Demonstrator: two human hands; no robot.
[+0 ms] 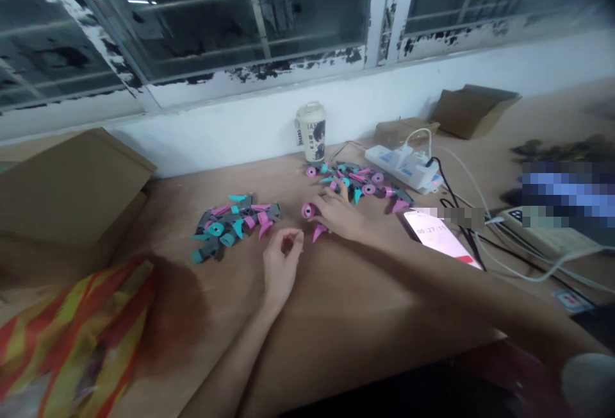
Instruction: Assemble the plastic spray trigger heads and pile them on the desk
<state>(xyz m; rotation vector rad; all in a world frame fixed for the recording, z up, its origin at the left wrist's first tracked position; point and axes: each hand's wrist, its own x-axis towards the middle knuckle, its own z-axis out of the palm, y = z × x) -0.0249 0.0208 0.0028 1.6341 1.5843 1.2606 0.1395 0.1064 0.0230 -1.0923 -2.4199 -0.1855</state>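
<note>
My right hand [340,211] is closed around a pink-and-grey plastic part [308,211], which looks like a trigger sprayer head with a round collar and a pointed pink lever. It is just in front of the right-hand pile [368,189] of similar pink, teal and grey parts. My left hand [282,258] is held to the left of it, fingers curled with thumb and fingertips together; anything pinched there is too small to make out. Beside the left hand, further left, lies a second pile [221,229] of such parts on the brown tabletop [331,315].
A printed cup [312,133] stands against the wall. At right are a white power strip [406,168] with cables and a lit phone [439,238] showing a timer. Cardboard boxes stand at the left [67,193] and back right [473,110]. A striped bag [81,341] lies front left.
</note>
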